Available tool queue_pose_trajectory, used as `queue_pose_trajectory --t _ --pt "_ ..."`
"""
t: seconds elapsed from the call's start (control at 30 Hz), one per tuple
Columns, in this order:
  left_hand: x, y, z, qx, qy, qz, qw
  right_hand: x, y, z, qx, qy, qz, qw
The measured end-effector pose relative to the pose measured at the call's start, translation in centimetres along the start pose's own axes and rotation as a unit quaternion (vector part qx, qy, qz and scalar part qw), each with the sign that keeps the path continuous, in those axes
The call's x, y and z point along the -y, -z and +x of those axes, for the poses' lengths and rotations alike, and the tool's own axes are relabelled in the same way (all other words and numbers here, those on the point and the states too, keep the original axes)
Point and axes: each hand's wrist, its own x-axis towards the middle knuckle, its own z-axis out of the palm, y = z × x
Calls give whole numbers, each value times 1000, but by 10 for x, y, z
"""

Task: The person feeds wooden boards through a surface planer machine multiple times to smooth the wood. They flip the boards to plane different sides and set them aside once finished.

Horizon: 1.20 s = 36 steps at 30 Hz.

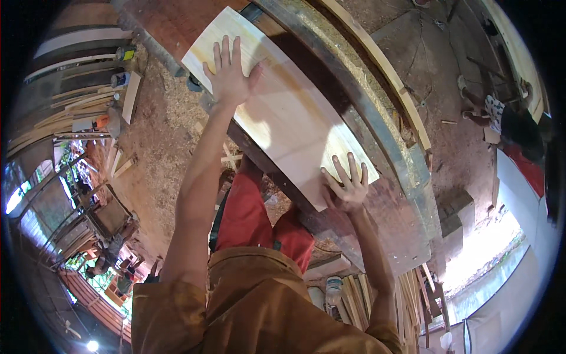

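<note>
While both palms lie against the pale board (283,112), neither hand grips it. Left hand (232,81): fingers spread wide and pointing far, thumb out to the right, set toward the board's far left end. Right hand (349,190): fingers likewise fanned, palm low, its heel by the board's near right end. Board lies flat, or nearly so, on the dark reddish surface (386,215), slanting from far left to near right, close along the surface's near edge. Yellowish streaks on its face; a patch of bright light under the right fingers. Beyond it, a channel of sawdust (348,50) and a long wooden strip (392,76) curve the same way. Judgement on handling: a hand near each end suits a piece this long, since even load from both palms should keep it from swivelling or lifting at one end. Fingers best kept flat and clear of the edges, where splinters seem likely; any shift best made with both hands together, so the board stays in line with the surface. How hard the palms press, cannot tell. Shavings (159,141) litter the floor to the left; near right, a clear bottle (333,290) stands beside bundled wood strips (358,295).
</note>
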Motion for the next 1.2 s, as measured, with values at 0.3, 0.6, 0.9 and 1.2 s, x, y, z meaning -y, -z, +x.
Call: queue_pose_trajectory --t 0.3,0.6,0.9,1.2 --pt "30 -1 29 -7 3 10 1000 9 -2 44 9 6 -2 1000" --pt "69 -2 71 -25 -1 -5 1000 15 -23 97 -14 31 -35 999" --pt "87 22 108 7 32 -74 997 22 -35 153 -18 37 -23 999" --pt "147 2 148 -48 22 -53 997 26 -54 221 -16 80 -58 995"
